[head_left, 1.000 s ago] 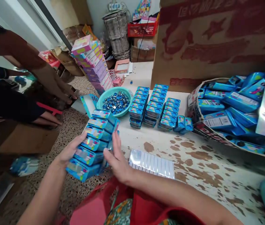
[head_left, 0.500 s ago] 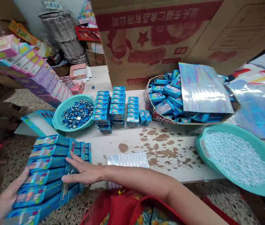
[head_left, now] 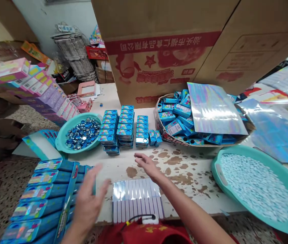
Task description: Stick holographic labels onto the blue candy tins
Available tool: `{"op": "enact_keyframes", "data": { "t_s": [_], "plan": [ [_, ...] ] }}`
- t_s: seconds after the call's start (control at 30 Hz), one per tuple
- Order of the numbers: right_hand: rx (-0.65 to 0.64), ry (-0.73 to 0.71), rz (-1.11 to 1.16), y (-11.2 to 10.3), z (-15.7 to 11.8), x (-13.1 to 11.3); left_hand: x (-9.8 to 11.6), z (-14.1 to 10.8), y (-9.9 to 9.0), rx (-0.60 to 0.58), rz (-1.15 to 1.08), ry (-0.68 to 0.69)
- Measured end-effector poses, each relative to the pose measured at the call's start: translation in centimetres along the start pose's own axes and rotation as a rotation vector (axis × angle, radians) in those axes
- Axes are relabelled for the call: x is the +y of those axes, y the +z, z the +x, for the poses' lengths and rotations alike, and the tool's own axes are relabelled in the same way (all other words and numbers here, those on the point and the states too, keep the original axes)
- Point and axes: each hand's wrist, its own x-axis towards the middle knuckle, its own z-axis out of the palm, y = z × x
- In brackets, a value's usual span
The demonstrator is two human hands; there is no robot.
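Observation:
My left hand (head_left: 89, 196) is raised beside a stack of blue display boxes (head_left: 39, 200) at the lower left. Its fingers are spread, slightly blurred, with nothing in them. My right hand (head_left: 147, 165) hovers over the table, fingers stretched out and bare. Beyond it stand stacked blue tins (head_left: 126, 127), a shorter stack of blue tins (head_left: 142, 130) and two small tins (head_left: 155, 137) on end. Just in front of me lies a sheet of silvery sticker strips (head_left: 137, 200).
A teal basin (head_left: 98, 142) of blue and silver caps stands left, another teal basin (head_left: 222, 178) of pale tablets right. Behind are a carton tray (head_left: 176, 139) of blue tins, a holographic sheet (head_left: 215, 112) and a large cardboard box (head_left: 159, 23). Pink and purple boxes (head_left: 39, 91) lean at left.
Both hands have left the display boxes. My right hand has moved right over the table, and my left hand has come right, off the boxes' side. The sticker sheet shows more fully.

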Motion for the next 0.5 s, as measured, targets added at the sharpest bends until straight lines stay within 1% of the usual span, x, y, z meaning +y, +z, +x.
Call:
{"op": "enact_keyframes", "data": {
  "t_s": [0.03,0.07,0.1,0.13,0.17,0.23,0.3,0.37,0.43,0.5],
  "plan": [
    [0.029,-0.023,0.024,-0.5,0.8,-0.5,-0.8,0.6,2.6,-0.096,-0.106,-0.051],
    [0.056,-0.050,0.047,-1.0,1.8,-1.1,-1.8,1.4,5.1,-0.199,-0.243,-0.134],
    [0.084,-0.080,0.064,-1.6,2.9,-1.7,-2.9,2.3,7.5,-0.251,-0.381,-0.221],
    [0.116,-0.111,0.075,-2.2,4.2,-2.4,-4.1,3.3,9.5,-0.268,-0.490,-0.318],
    [0.150,-0.138,0.081,-2.9,5.6,-3.2,-5.2,4.3,11.3,-0.257,-0.578,-0.406],
    [0.214,-0.179,0.071,-4.2,8.8,-4.8,-7.0,6.4,14.2,-0.177,-0.697,-0.535],
    [0.250,-0.223,0.028,-5.3,12.3,-6.6,-8.1,8.3,16.3,-0.107,-0.765,-0.634],
    [0.261,-0.276,-0.049,-5.8,15.8,-8.4,-8.6,10.0,17.7,-0.070,-0.825,-0.705],
    [0.260,-0.315,-0.125,-5.9,19.3,-10.1,-8.7,11.3,18.6,-0.028,-0.891,-0.762],
    [0.250,-0.312,-0.160,-5.5,22.5,-11.6,-8.8,12.4,19.1,0.024,-0.986,-0.795]
  ]
}}
